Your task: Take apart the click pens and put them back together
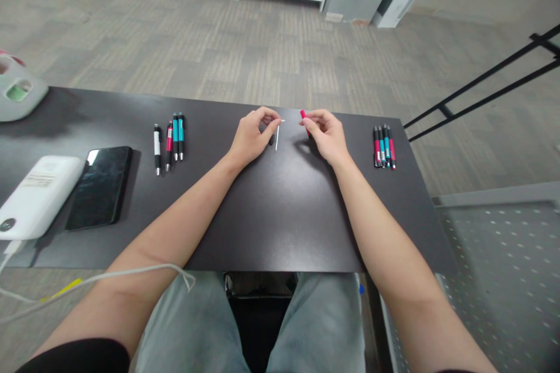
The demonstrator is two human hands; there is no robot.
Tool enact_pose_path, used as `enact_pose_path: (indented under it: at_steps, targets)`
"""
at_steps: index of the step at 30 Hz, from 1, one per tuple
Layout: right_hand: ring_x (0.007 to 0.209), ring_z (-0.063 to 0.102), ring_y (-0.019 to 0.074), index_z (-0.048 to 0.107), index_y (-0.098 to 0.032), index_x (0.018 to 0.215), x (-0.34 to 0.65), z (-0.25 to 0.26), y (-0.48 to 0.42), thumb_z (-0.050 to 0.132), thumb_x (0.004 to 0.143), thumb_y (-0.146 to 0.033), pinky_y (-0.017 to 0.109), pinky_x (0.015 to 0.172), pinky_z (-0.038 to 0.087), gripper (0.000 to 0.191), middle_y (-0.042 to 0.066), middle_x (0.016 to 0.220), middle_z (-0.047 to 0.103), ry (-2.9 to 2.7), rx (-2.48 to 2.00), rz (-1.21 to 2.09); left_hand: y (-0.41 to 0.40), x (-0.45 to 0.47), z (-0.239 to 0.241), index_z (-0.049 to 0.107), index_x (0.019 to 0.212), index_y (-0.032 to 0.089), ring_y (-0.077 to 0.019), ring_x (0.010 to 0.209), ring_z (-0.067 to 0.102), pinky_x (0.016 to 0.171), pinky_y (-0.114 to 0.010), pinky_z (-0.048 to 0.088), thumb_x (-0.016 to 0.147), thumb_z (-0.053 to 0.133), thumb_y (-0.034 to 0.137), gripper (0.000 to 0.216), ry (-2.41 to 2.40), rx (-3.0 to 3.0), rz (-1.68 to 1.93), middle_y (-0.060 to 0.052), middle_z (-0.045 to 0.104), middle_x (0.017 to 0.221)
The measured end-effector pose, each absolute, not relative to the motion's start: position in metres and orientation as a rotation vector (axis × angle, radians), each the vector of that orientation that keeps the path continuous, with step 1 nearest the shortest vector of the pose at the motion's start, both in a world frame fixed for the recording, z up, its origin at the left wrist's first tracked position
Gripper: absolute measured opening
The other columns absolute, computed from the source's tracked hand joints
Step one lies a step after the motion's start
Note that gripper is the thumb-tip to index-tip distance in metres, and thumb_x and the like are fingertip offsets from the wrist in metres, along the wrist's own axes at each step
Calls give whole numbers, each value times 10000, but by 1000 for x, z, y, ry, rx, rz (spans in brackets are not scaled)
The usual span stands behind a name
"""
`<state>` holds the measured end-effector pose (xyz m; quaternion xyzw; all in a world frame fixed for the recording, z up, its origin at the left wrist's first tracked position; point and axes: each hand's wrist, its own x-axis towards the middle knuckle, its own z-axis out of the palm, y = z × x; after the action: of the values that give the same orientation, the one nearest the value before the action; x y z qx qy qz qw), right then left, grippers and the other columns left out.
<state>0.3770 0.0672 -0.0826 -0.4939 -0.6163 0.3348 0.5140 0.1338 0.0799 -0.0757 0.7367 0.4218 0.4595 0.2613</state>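
Observation:
Over the far middle of the black table, my left hand is closed in a pinch on a thin white pen refill and a small dark pen part. My right hand is closed around a red pen barrel, whose end sticks out past the fingers. The two hands are a short gap apart. A row of several pens, white, red and teal, lies to the left of my left hand. Another bunch of several pens lies to the right of my right hand.
A black phone and a white power bank with a white cable lie at the table's left. A grey device sits at the far left corner. A black metal frame stands to the right.

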Motion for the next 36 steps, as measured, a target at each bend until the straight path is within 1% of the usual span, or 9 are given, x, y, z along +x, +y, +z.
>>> enact_pose_path:
  at_steps: [2,5,7,11,16,19,25,31,36]
  targets:
    - [706,584,191,698,-299,1111,375,-82,69,867,909,-865,363,637,473,624,40,1029,814,-1347,-1096,864,82,132,-79,807,1057,233,-212,930,781,903,-362,594,1062,787,235,21,1065,1908,1319,-29,862,1022]
    - [675,559,178,719,-310,1135,367,-80,69,926,843,-881,356,606,458,675,34,1058,824,-1340,-1046,892,84,131,-82,832,1053,237,-194,884,779,855,-329,607,1032,814,284,55,1040,1834,1394,-24,862,996]
    - [652,516,167,769,-304,1143,363,-79,67,946,859,-828,362,618,455,622,31,1067,828,-1449,-1054,869,85,131,-83,848,1055,237,-187,864,774,827,-316,607,1016,834,324,96,1027,1795,1441,-26,863,985]
    - [631,435,156,842,-286,1145,361,-78,63,892,996,-631,369,639,418,379,26,1042,823,-1663,-1057,746,85,130,-82,871,1071,239,-179,825,759,779,-303,599,1021,841,382,154,979,1788,1467,-31,867,989]
    - [639,424,162,850,-281,1159,362,-76,62,847,1027,-530,369,640,406,282,30,1050,821,-1723,-1062,720,81,129,-77,882,1082,241,-185,816,755,794,-322,613,1024,846,422,193,976,1816,1408,-38,875,998]
    - [653,443,169,857,-283,1158,361,-73,59,842,1023,-505,373,659,432,260,32,1065,823,-1738,-1090,740,77,130,-72,871,1081,249,-198,858,772,845,-347,634,1028,834,369,136,1037,1802,1357,-38,883,1029]
    - [686,513,184,850,-292,1145,360,-69,56,842,1001,-548,380,696,501,293,35,1099,840,-1762,-1172,772,72,132,-63,859,1066,255,-217,919,783,910,-383,643,1027,843,309,68,1081,1815,1264,-40,879,1055]
    - [712,581,188,829,-282,1135,359,-70,58,848,990,-603,385,740,542,352,42,1114,850,-1747,-1113,816,73,131,-62,872,1114,269,-213,941,756,926,-375,626,1027,868,345,116,1068,1885,1259,-52,864,1123]
    - [778,663,201,809,-277,1161,359,-71,59,834,1006,-593,387,766,563,353,53,1147,850,-1723,-1077,816,77,129,-68,836,1148,232,-216,925,731,951,-382,618,1107,729,357,170,1176,1867,1304,-66,836,1091]
